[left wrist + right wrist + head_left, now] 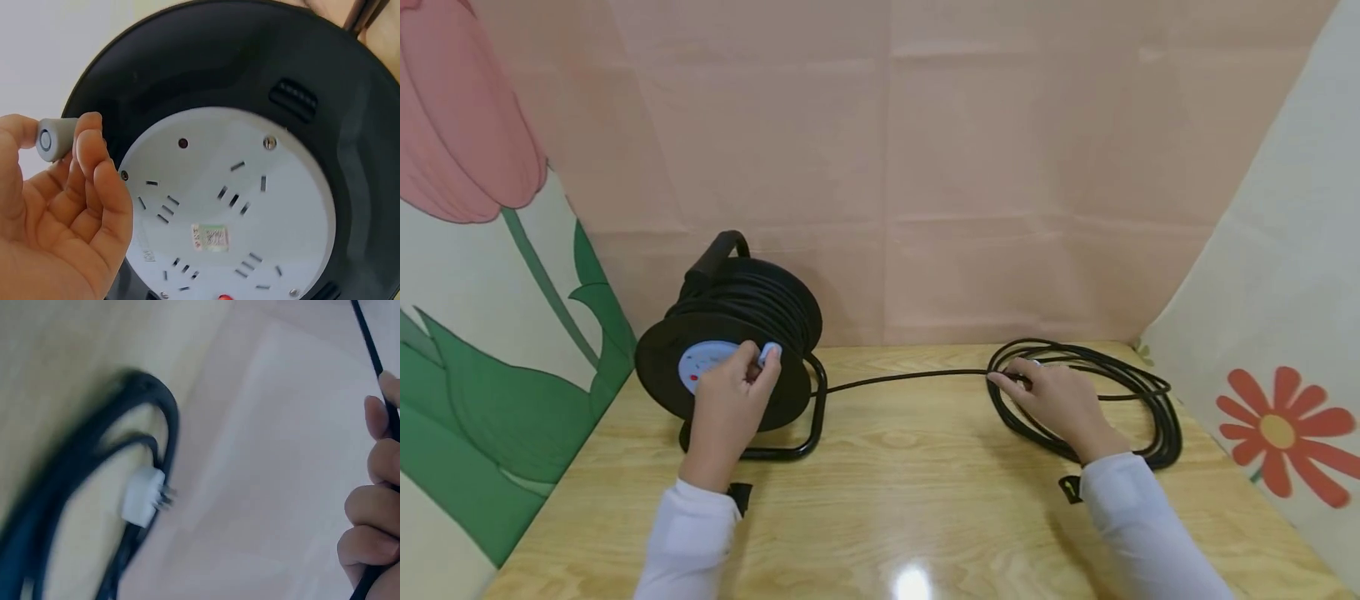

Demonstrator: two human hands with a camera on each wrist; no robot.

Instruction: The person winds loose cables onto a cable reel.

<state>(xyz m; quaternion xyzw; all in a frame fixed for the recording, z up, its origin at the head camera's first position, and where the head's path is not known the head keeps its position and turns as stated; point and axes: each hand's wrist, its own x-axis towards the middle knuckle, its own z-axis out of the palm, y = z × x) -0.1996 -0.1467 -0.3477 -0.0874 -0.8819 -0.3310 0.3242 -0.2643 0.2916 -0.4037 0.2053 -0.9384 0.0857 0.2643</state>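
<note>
A black cable reel (797,333) stands on the left of the table, cable wound round its drum. Its side carries a pale socket plate (231,187) with slots and a red button. My left hand (730,408) pinches the small grey crank knob (56,139) at the reel's rim between thumb and fingers. From the reel a black cable (910,377) runs right to my right hand (1063,404), whose fingers curl round it. Under and beside that hand lies a loose coil of cable (1165,433). A white plug (142,497) with metal prongs shows at the coil in the right wrist view.
The reel's black tube stand (782,454) rests on the wooden table (887,500). A pink cloth backdrop (887,167) hangs behind. Printed flower panels (1270,333) flank both sides. Small black tags (1070,489) show beside the wrists.
</note>
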